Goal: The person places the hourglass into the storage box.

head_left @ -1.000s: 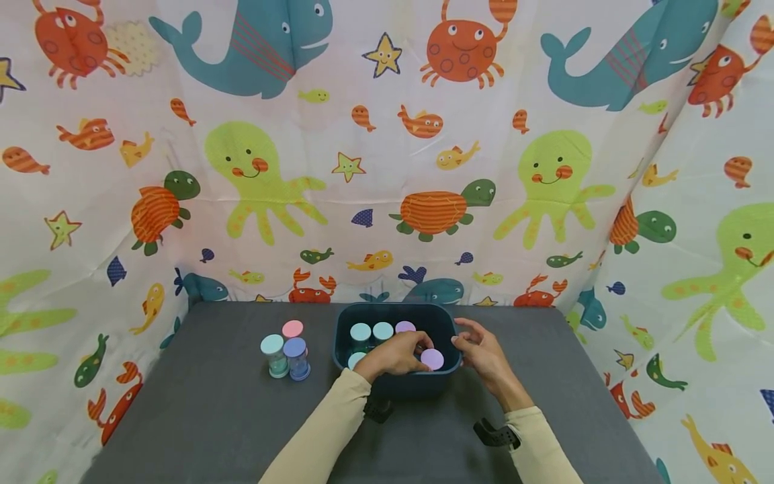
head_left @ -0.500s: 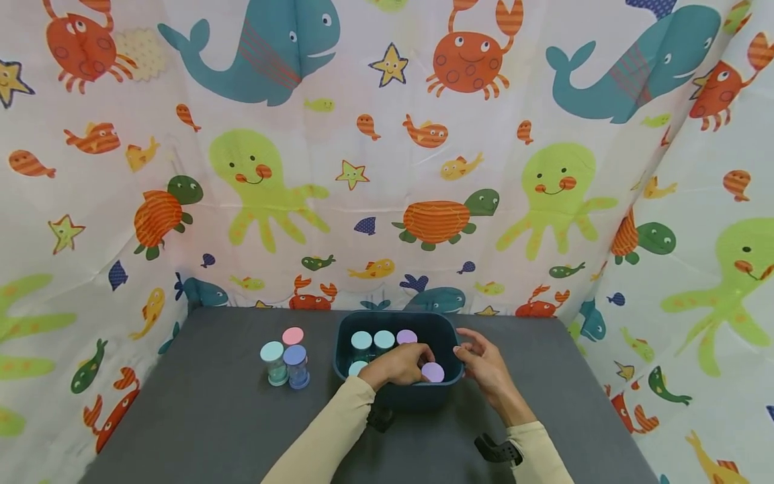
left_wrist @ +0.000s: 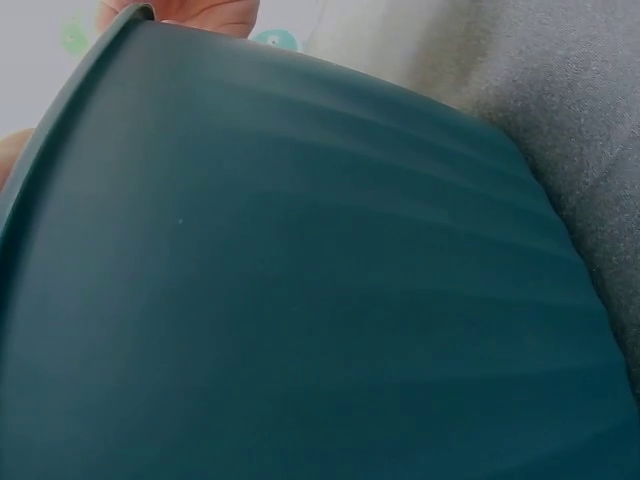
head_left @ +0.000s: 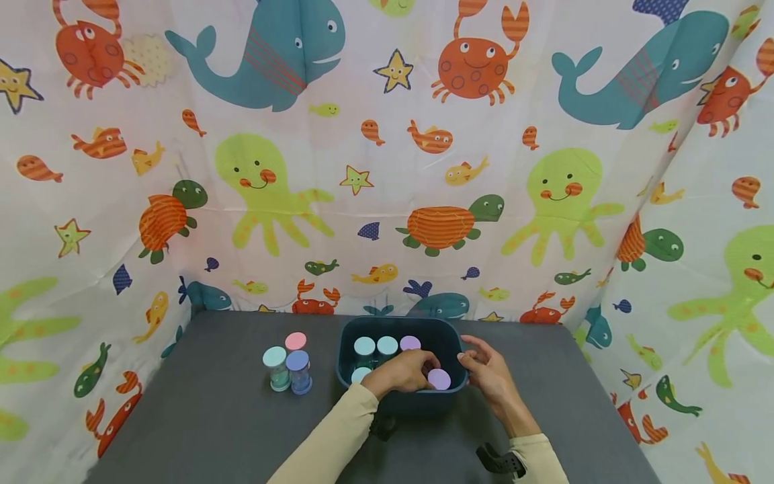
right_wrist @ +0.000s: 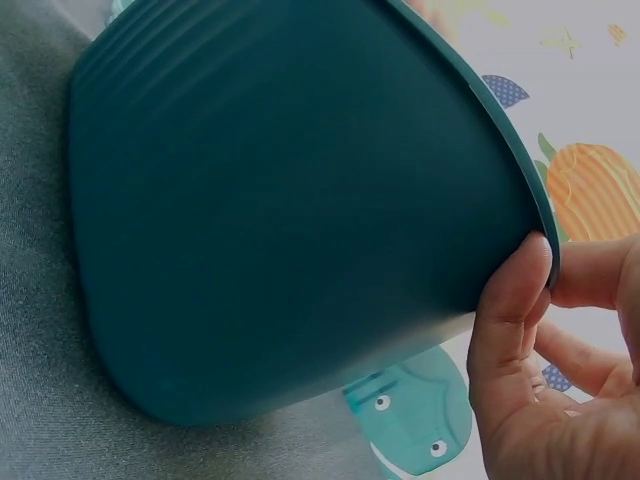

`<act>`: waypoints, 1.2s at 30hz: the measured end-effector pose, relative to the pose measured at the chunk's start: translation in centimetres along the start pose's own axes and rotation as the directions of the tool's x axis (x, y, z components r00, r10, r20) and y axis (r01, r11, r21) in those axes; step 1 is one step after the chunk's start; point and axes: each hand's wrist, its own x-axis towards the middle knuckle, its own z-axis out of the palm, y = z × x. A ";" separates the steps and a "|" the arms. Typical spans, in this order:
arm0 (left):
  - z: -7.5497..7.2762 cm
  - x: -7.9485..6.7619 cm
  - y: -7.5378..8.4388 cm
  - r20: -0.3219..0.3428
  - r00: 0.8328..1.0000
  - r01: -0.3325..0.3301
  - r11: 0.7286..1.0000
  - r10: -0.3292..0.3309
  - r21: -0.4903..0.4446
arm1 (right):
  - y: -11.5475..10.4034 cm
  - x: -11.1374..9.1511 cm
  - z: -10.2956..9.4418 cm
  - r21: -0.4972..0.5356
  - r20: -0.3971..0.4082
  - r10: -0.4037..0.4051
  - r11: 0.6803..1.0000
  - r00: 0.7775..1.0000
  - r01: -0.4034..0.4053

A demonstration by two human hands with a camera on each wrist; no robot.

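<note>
A dark teal plastic bin [head_left: 402,402] stands on the grey table, holding several small jars with round lids. My left hand [head_left: 404,373] reaches over the near wall into it, fingers curled at a purple-lidded jar [head_left: 439,379] in the near right corner. That jar's body is hidden by the bin wall. Mint-lidded jars [head_left: 365,346] and another purple-lidded jar [head_left: 410,343] stand at the back inside. With thumb and fingers, my right hand [head_left: 491,376] pinches the bin's right rim, as the right wrist view shows closely. The left wrist view is mostly filled by the bin's outer wall [left_wrist: 320,260].
Left of the bin, three clear jars stand close together: one mint-lidded [head_left: 275,366], one blue-lidded [head_left: 299,371] and one pink-lidded [head_left: 295,341]. A sea-animal curtain [head_left: 375,81] hangs behind the table [head_left: 205,417] and along its sides.
The head view has tilted slightly, so the whole scene sits a little lower and further right. Both hands keep their places at the bin and the jars have not moved.
</note>
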 end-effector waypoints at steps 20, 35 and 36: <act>-0.4 -0.7 -0.5 -0.146 0.976 -0.160 0.987 0.160 0.015 | -0.6 -0.4 -0.1 0.010 0.030 0.018 1.000 0.999 -0.018; -3.8 -3.3 -0.9 -0.280 0.951 -0.167 0.980 0.132 -0.106 | -0.6 -0.3 -0.1 0.005 0.000 0.028 1.000 1.000 -0.028; -4.1 -3.5 -0.8 -0.296 0.945 -0.177 0.979 0.141 -0.100 | -0.5 -0.3 -0.1 0.006 -0.005 0.030 1.000 1.000 -0.030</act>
